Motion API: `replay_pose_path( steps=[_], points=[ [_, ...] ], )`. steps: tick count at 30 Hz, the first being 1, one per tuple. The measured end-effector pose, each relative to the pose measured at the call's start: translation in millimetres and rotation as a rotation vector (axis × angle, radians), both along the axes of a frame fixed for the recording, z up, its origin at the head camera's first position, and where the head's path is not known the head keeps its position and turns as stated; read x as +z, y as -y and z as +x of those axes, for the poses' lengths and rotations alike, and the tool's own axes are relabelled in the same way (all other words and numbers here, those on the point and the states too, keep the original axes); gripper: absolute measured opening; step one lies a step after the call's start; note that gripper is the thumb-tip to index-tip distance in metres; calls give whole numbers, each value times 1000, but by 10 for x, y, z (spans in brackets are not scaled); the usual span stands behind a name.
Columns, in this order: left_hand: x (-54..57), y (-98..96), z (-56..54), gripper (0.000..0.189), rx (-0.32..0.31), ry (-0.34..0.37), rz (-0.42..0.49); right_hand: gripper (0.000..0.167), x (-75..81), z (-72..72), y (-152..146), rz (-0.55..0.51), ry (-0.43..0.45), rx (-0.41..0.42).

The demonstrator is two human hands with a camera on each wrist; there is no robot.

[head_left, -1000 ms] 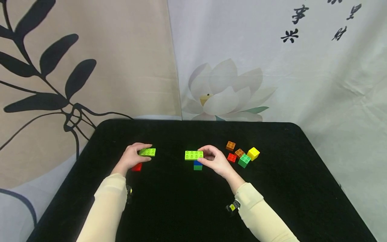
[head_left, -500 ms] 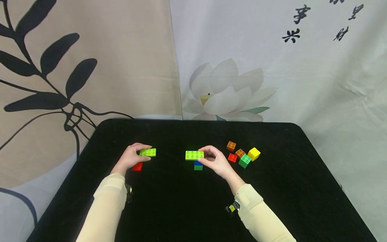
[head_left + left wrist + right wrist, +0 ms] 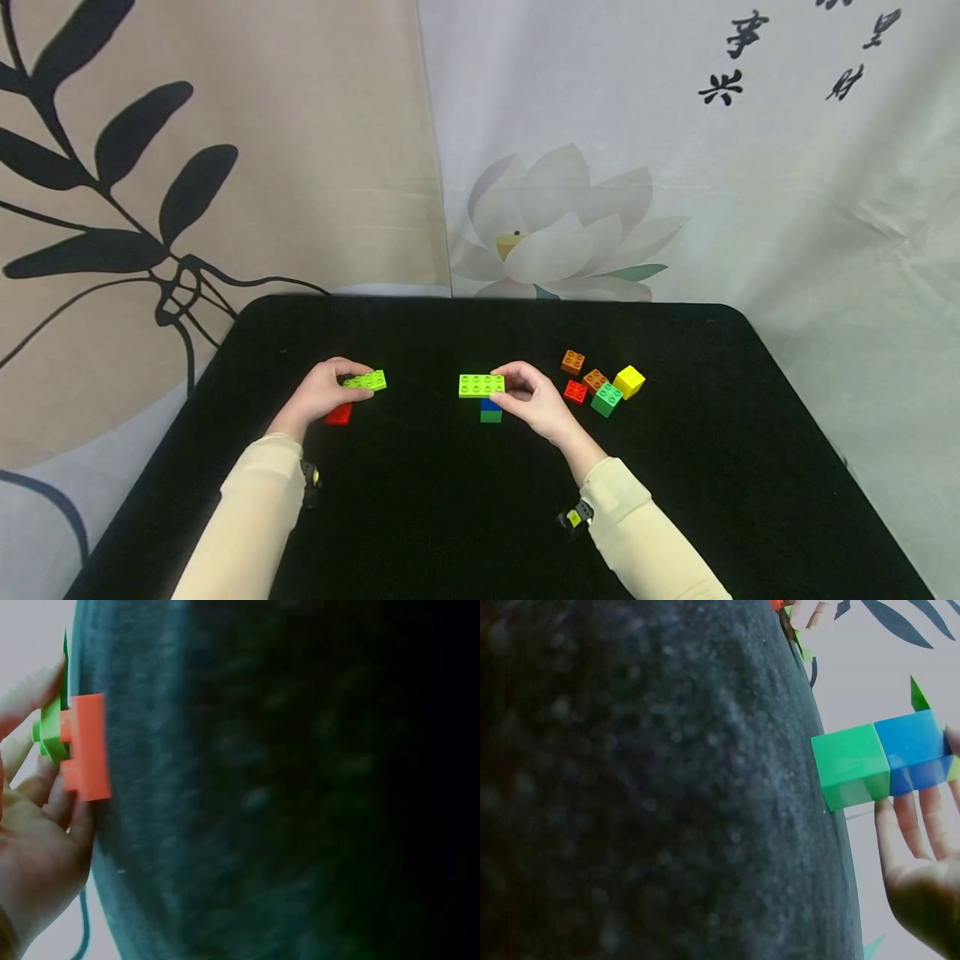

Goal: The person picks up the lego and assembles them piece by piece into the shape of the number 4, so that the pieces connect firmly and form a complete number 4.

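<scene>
My left hand (image 3: 318, 393) pinches a long lime-green building brick (image 3: 365, 381) between thumb and fingers. That brick is tilted, just above a red brick (image 3: 339, 414); the left wrist view shows the red brick (image 3: 91, 748) standing on the table with its studs toward the lime brick (image 3: 52, 733). Whether the two touch is unclear. With thumb and fingers my right hand (image 3: 538, 402) grips one end of another long lime-green brick (image 3: 480, 385). Below it are a blue brick (image 3: 491, 404) and a green brick (image 3: 491, 417), stacked on the table, as the right wrist view confirms.
Right of my right hand lie loose bricks: two orange ones (image 3: 572, 362), a red one (image 3: 575, 392), a green one (image 3: 606, 399) and a yellow one (image 3: 628, 382). The black table (image 3: 450, 508) ends at a printed cloth backdrop (image 3: 360, 167).
The lime brick in my left hand has gone from level to tilted, its right end turned slightly up. My left forearm has shifted a little left. The right hand stays in place.
</scene>
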State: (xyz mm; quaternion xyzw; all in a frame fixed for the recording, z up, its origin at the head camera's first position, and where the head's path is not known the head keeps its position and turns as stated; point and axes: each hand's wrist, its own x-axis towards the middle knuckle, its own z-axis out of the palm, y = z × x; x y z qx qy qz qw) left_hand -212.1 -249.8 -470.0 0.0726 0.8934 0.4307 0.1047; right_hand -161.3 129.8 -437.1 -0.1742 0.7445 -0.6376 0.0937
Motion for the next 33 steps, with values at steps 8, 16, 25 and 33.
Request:
replay_pose_path(
  steps=[8,16,25,33],
  points=[
    [226,-103,1,39,-28,-119,17,33,3,12,14,6,-17,-12],
    [437,-420,39,36,-146,-135,70,34,1,13,14,3,-9,-10],
    [586,-841,112,32,-272,-189,84,34,-4,11,10,8,3,-17],
    [681,-1080,162,32,-311,-236,55,33,-12,5,9,3,-3,-14]
  ],
)
